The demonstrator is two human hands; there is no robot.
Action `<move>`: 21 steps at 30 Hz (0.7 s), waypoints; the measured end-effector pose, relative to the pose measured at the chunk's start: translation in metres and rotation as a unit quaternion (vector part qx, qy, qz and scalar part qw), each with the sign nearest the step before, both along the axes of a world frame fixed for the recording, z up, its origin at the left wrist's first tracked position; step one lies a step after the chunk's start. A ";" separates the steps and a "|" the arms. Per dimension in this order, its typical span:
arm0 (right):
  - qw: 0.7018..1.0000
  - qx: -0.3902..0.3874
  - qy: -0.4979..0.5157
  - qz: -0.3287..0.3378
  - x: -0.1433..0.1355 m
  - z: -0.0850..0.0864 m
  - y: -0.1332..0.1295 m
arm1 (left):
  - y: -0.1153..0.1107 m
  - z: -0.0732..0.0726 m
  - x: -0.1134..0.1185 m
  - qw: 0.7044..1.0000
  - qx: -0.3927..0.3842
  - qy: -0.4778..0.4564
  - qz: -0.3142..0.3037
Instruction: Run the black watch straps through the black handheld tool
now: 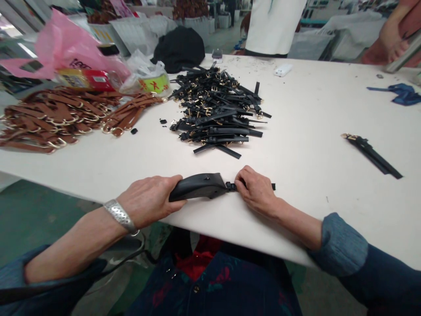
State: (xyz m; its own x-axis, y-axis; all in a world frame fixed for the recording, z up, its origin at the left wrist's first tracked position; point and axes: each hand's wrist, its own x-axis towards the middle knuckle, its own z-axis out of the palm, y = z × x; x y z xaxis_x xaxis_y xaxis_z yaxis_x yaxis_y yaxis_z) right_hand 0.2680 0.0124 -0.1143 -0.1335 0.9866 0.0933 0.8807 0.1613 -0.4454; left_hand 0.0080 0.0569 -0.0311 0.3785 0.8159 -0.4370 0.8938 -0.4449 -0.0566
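Observation:
My left hand (149,202), with a silver bracelet at the wrist, grips the handle of a black hand tool (199,185) lying on the white table (296,145) near its front edge. My right hand (256,189) presses a short black strap (272,186) flat on the table against the tool's tip; most of the strap is hidden under my fingers. A pile of black straps with gold buckles (215,107) lies just beyond my hands.
Brown straps with gold buckles (62,116) are heaped at the left, with pink and clear plastic bags (69,48) behind. A single black strap (371,153) lies at the right, blue fabric (401,93) farther back. Other people stand at the far side.

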 end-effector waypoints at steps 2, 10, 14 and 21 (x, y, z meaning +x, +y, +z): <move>1.000 0.000 0.020 -0.003 0.001 -0.001 0.000 | -0.001 0.000 0.000 1.000 -0.003 -0.001 0.007; 0.999 -0.023 0.027 -0.006 0.001 0.001 0.002 | -0.002 -0.001 -0.002 1.000 0.004 0.001 0.005; 0.998 -0.051 0.004 -0.028 -0.001 0.003 0.006 | 0.000 0.004 -0.002 0.999 0.026 0.018 -0.021; 0.997 -0.050 -0.005 -0.059 -0.006 -0.003 0.009 | -0.002 0.021 0.019 0.997 0.062 -0.001 -0.041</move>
State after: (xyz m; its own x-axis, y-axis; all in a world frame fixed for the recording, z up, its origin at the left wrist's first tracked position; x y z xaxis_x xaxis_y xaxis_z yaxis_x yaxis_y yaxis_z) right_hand 0.2625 0.0215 -0.1176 -0.0159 0.9999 -0.0065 0.8954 0.0113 -0.4450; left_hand 0.0267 0.0554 -0.0101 0.4462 0.8303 -0.3339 0.8552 -0.5055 -0.1142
